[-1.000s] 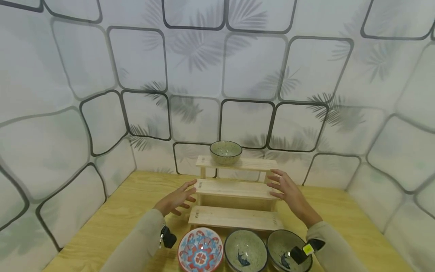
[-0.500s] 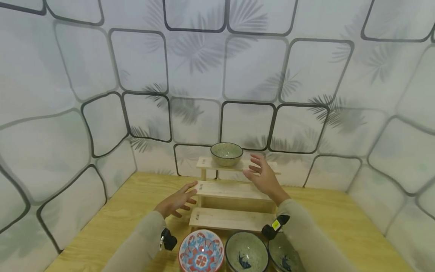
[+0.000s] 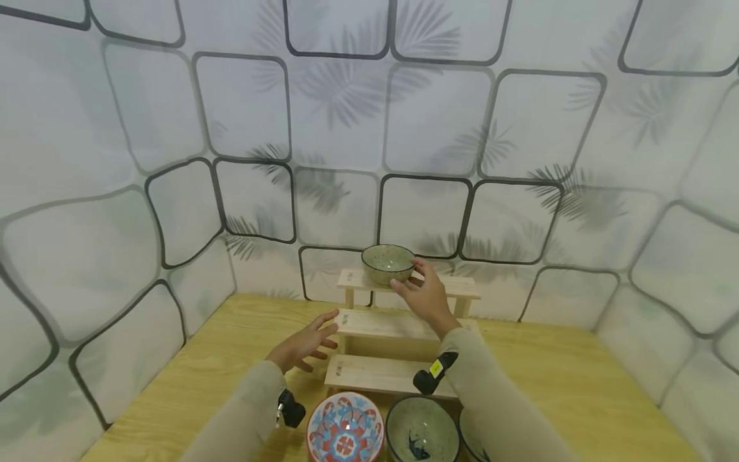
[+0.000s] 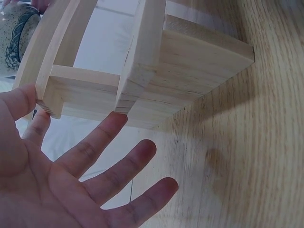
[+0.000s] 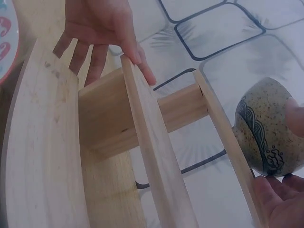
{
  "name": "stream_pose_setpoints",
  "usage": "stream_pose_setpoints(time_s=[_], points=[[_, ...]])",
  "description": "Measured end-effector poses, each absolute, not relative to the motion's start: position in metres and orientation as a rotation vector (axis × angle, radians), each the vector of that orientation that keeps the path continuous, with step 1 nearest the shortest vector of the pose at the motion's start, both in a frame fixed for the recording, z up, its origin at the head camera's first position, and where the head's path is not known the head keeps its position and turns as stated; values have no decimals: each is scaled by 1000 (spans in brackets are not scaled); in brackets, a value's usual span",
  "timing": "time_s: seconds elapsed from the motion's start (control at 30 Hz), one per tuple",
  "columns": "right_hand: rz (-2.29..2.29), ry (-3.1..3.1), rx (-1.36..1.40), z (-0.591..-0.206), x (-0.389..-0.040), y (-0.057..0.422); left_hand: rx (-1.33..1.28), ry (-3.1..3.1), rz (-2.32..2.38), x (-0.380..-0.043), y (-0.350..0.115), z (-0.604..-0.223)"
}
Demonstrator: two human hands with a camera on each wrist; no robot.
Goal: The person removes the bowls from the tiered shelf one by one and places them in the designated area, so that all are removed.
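A speckled green bowl with a dark rim stands on the top step of a three-tier wooden rack. My right hand holds the bowl's right side, thumb toward the front and fingers around the side. In the right wrist view, a dark wave pattern shows on the bowl. My left hand is at the rack's left end, its fingers straight and spread. The left wrist view has its thumb and fingertips right at the ends of the planks.
In front of the rack stand a red-and-blue patterned bowl and two green bowls, one in the middle and another partly behind my right sleeve. A patterned backdrop rises behind the wooden table.
My right hand has moved left and inward from the rack's right side to the bowl on the top step and taken hold of it. The left hand has stayed at the rack's end.
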State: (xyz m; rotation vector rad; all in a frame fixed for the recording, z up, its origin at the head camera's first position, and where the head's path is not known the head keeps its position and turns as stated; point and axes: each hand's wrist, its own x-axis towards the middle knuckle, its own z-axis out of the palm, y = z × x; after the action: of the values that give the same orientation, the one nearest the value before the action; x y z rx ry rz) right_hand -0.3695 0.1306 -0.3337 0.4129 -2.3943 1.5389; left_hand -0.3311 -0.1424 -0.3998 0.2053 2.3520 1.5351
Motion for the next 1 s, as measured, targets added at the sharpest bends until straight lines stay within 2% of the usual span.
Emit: stream_pose_setpoints(time_s=[0.47,1.0], points=[[1429,-2363,285,-324,-365,116,213,2356,1525,-335,-145,-402],[1424,-2339,351,-334,-328,163,196,2350,1550,-337,-143,-408]])
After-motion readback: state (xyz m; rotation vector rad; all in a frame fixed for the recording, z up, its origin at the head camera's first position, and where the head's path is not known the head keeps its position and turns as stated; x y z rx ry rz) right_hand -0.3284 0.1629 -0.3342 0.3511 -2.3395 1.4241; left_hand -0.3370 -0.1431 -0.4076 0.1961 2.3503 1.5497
